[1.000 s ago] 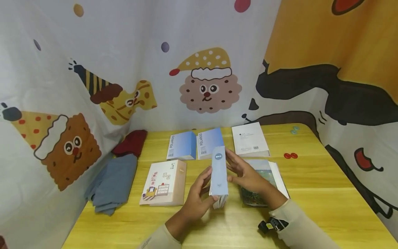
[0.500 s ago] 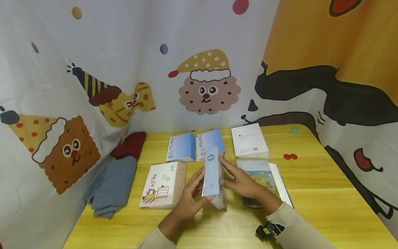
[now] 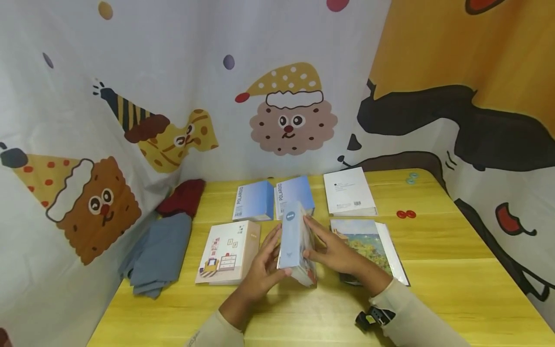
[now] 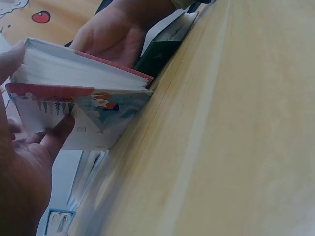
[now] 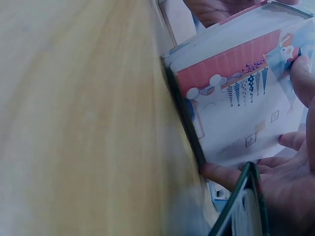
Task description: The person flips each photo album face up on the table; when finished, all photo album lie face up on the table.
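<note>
A thick album with a pale blue spine (image 3: 291, 238) stands on edge, its spine facing up, between my two hands. My left hand (image 3: 257, 277) grips its near left side, thumb at the near end of the spine and fingers against the left cover. My right hand (image 3: 336, 250) holds the right cover, with fingertips at the far spine edge and the thumb lower down. In the right wrist view the album's cover (image 5: 236, 110) shows a red band and small printed pennants. White page edges (image 4: 78, 71) appear in the left wrist view.
Two blue POLAROID albums (image 3: 253, 200) and a white one (image 3: 349, 193) lie along the back. A room-drawing album (image 3: 221, 255) is left, a landscape-painted album (image 3: 368, 243) right. Folded grey cloth (image 3: 160, 255), dark red cloth (image 3: 184, 197), red rings (image 3: 406, 214) and pale blue rings (image 3: 412, 178) sit near the sides.
The held album has shifted a little left and turned, showing more of its right cover. Both hands moved left with it, uncovering more of the landscape-painted album.
</note>
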The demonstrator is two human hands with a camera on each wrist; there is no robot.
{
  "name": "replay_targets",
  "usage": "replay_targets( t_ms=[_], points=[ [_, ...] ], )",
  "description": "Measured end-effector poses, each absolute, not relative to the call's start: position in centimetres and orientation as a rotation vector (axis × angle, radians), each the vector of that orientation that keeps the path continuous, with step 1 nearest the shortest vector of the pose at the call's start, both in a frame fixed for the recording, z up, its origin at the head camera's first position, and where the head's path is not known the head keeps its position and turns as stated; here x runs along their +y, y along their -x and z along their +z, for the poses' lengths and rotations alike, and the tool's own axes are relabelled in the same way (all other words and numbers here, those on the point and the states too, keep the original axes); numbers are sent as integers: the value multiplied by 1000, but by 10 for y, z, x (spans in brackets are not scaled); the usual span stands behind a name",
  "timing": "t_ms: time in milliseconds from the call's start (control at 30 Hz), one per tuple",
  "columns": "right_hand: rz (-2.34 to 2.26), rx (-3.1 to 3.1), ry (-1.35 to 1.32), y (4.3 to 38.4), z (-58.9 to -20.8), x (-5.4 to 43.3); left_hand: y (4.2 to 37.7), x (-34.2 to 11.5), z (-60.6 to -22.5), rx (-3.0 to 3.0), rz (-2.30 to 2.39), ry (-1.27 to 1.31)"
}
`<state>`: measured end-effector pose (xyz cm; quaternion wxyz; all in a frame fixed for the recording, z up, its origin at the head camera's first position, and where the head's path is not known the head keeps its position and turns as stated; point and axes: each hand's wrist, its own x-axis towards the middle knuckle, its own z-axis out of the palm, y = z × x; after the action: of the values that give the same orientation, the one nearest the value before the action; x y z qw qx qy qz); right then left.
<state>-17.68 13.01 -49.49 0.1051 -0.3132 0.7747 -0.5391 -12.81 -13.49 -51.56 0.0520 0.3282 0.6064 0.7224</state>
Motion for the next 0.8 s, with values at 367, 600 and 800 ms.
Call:
replay_targets(
  t_ms=[367, 600, 800],
  points=[
    [-1552, 2380, 877, 174, -495, 127, 131, -138, -515, 1678, 2338, -814],
    [-1523, 2393, 858, 171, -494, 124, 132, -138, -518, 1509, 2432, -729],
    [-1494, 2425, 894, 170, -493, 124, 134, -141, -515, 1514, 2386, -710]
  ],
)
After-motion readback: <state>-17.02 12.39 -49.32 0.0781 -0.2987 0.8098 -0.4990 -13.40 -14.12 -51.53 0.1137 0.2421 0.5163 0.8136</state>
